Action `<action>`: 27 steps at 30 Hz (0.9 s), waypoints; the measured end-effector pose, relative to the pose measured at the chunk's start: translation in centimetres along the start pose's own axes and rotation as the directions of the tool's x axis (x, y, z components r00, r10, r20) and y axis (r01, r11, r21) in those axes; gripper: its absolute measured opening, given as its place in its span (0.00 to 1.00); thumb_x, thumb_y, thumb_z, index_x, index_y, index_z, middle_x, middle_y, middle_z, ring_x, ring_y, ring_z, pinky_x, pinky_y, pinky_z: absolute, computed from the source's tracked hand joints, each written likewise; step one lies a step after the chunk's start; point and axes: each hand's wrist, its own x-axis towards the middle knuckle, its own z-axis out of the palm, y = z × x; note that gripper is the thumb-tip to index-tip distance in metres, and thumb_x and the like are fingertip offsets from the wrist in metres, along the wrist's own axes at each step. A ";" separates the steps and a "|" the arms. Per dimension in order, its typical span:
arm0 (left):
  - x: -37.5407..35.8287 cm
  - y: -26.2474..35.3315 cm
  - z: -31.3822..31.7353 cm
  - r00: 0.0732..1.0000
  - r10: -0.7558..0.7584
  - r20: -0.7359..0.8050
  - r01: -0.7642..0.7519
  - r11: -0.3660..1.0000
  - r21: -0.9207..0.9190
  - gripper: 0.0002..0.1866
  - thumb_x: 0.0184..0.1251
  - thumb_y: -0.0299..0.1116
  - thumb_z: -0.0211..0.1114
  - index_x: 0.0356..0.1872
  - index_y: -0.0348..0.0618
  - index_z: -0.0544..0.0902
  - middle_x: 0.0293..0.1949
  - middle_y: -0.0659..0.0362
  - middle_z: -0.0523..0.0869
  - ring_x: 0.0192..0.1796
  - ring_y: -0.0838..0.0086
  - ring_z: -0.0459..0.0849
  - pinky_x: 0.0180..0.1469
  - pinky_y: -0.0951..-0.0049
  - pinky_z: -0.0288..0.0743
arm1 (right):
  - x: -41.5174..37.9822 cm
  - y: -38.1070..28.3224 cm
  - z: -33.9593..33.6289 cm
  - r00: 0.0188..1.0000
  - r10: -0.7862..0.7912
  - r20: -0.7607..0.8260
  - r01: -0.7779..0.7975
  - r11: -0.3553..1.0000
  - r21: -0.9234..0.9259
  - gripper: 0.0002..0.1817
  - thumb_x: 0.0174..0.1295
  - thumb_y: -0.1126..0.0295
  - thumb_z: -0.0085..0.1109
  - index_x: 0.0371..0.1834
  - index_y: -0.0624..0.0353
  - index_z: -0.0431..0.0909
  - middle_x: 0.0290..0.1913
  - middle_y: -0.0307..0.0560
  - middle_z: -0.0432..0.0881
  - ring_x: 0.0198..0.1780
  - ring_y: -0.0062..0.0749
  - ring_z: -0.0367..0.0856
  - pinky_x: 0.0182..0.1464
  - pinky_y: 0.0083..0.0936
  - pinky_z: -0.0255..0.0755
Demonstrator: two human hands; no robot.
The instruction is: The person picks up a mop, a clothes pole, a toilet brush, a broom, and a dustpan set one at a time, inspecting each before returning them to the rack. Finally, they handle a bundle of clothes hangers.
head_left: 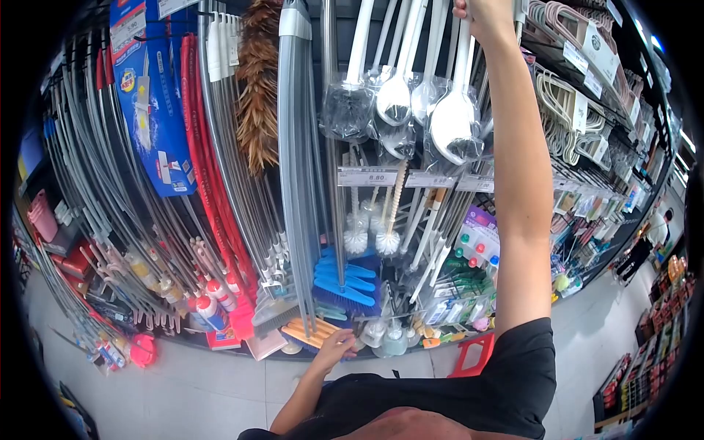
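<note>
Head: likely broom [306,331] near left fingers [342,340]

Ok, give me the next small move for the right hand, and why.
Probably close the right hand securely around the white handle: its fingers are up at the handle, though the frame edge hides the full grip, and other plastic-wrapped items hang close by. The left hand is low, near the orange broom head.

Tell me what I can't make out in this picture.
All in the head view:
Right hand: cut off by the top edge; full grip unseen.
Orange brush: right end behind left hand; contact unclear.
Feather duster: top cut off by the top edge.
Price tag: small print too tiny to read.
</note>
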 end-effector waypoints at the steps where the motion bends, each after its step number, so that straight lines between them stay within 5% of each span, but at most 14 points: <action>1: -0.1 0.0 0.0 1.000 -0.002 -0.002 0.002 1.000 0.000 0.24 0.68 0.31 0.63 0.62 0.34 0.69 0.53 0.47 0.76 0.42 0.67 0.84 0.40 0.72 0.83 | 0.1 0.0 0.0 1.000 -0.002 0.001 0.002 1.000 -0.018 0.09 0.68 0.64 0.54 0.32 0.56 0.74 0.18 0.33 0.68 0.14 0.17 0.66 0.13 0.14 0.57; 27: -1.7 0.7 0.5 1.000 0.005 0.025 -0.005 1.000 -0.008 0.23 0.69 0.31 0.61 0.62 0.34 0.68 0.52 0.48 0.76 0.42 0.67 0.85 0.41 0.72 0.82 | -0.8 0.4 -1.4 0.999 0.033 -0.014 -0.034 0.994 -0.105 0.07 0.66 0.64 0.57 0.35 0.55 0.75 0.19 0.31 0.68 0.14 0.16 0.65 0.13 0.15 0.59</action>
